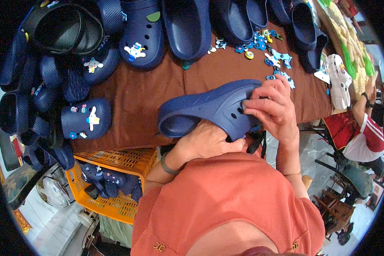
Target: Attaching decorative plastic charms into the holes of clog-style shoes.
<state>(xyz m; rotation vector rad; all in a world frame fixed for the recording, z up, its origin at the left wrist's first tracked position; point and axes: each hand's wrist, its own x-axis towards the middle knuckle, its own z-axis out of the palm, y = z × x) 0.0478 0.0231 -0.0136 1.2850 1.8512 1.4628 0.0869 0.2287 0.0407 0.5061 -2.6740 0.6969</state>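
Observation:
A navy foam clog (209, 100) is held sideways over the front edge of the table, its heel toward the left. My left hand (213, 141) supports it from below; the fingers go inside the opening and are hidden there. At the vented toe, my right hand (273, 104) has thumb and forefinger pinched against the holes. Whatever lies between those fingertips is too small to make out. Just beyond this hand lie several loose shoe charms (260, 42), blue, white and yellow. Left of the held clog sits another navy clog (87, 118) with charms fixed on its toe.
Navy clogs (143, 36) line the far side and left of the brown tablecloth (136, 91). A white shoe-shaped piece (339, 81) lies at the right edge. Below the table's left side stands an orange crate (115, 160) holding clogs. Another person (365, 138) sits at right.

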